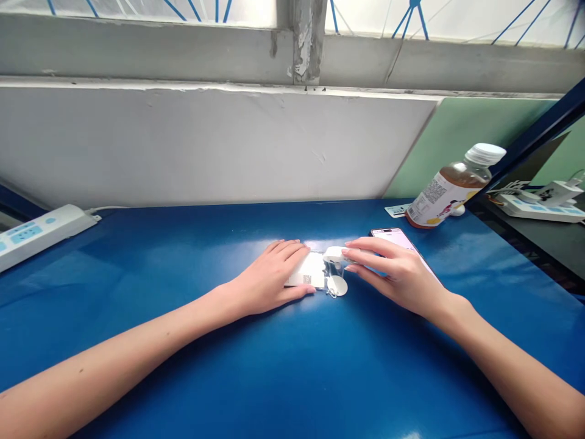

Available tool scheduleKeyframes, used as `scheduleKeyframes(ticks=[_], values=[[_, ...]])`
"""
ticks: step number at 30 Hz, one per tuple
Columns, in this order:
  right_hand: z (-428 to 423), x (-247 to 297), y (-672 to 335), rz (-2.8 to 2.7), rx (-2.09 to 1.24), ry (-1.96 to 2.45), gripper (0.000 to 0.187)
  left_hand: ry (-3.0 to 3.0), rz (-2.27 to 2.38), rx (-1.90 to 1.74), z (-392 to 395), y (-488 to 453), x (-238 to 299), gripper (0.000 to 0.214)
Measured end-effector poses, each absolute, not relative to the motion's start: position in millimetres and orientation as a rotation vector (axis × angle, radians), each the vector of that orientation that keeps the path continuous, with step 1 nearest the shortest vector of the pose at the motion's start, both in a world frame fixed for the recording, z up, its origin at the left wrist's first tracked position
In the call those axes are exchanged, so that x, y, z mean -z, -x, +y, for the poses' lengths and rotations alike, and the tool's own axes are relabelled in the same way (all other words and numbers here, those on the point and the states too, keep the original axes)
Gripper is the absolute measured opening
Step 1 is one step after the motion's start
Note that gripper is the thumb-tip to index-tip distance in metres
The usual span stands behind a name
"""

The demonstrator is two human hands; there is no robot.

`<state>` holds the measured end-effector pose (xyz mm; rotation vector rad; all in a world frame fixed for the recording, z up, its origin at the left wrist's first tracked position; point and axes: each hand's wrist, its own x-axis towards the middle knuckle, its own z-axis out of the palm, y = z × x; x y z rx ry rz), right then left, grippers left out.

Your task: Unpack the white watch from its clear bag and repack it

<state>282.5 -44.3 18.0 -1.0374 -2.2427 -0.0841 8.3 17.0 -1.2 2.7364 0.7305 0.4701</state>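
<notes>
On the blue tabletop, my left hand (pixel 278 277) lies over a white card (pixel 315 271) with a QR code. Its thumb is along the card's near edge and its fingers reach over the far side, holding it. Clear plastic shows at the card's right end. Beside that end lies a round white tag (pixel 337 285) with a small metal chain. My right hand (pixel 393 268) comes from the right, its fingers closed on a small white rounded object (pixel 335 254) just above the tag; its kind is unclear, partly hidden by the fingertips.
A phone (pixel 397 238) with its screen lit lies partly under my right hand. Behind it stands a drink bottle (pixel 445 192) with a white cap, next to a small printed card (pixel 397 211). Power strips sit at far left (pixel 46 231) and far right (pixel 539 207). A wall (pixel 205 146) bounds the back.
</notes>
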Motion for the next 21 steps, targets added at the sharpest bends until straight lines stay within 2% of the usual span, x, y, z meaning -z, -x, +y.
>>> scheduleKeyframes(ticks=[3, 13, 21], values=[[-44.0, -18.8, -285.4, -2.297, 0.102, 1.018, 0.024, -2.757, 0.704, -0.536, 16.7, -7.5, 2.8, 0.067], [-47.5, -22.9, -284.9, -2.310, -0.084, 1.029, 0.023, -2.788, 0.758, -0.656, 12.6, -6.6, 7.9, 0.056], [-50.7, -3.1, -264.2, -2.329, -0.268, 1.052, 0.027, -2.774, 0.727, -0.675, 12.2, -8.4, 5.5, 0.051]])
